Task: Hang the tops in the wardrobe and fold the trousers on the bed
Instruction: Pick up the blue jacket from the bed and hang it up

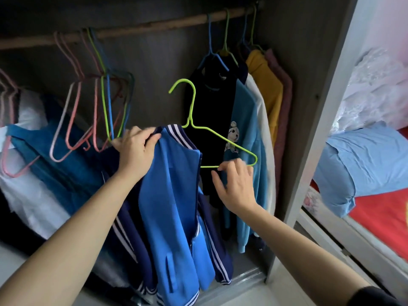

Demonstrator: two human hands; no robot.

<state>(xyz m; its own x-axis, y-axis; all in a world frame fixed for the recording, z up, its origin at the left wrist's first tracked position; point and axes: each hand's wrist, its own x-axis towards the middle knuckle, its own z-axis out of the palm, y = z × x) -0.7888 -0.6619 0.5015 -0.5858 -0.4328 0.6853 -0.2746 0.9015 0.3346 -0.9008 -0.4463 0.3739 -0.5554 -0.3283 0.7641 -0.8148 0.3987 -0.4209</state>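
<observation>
A blue zip jacket (pixel 172 195) with navy sleeves and white stripes hangs in front of the open wardrobe. My left hand (pixel 134 149) grips it at the collar and left shoulder. A lime-green wire hanger (pixel 192 102) sits half inside it: the left arm is under the fabric, while the hook and right arm stick out bare. My right hand (pixel 237 184) is slightly blurred, with its fingers spread and its fingertips at the hanger's bottom bar near the right corner. The wooden rail (pixel 154 25) runs overhead.
On the rail's right end hang a black top (pixel 212 120), a light blue one (pixel 249 120) and a yellow one (pixel 267 85). Several empty hangers (pixel 106 107) hang at the left above a pile of clothes (pixel 44 173). Beyond the wardrobe frame (pixel 320 107), a light blue garment (pixel 364 164) lies on the red bed (pixel 379 213).
</observation>
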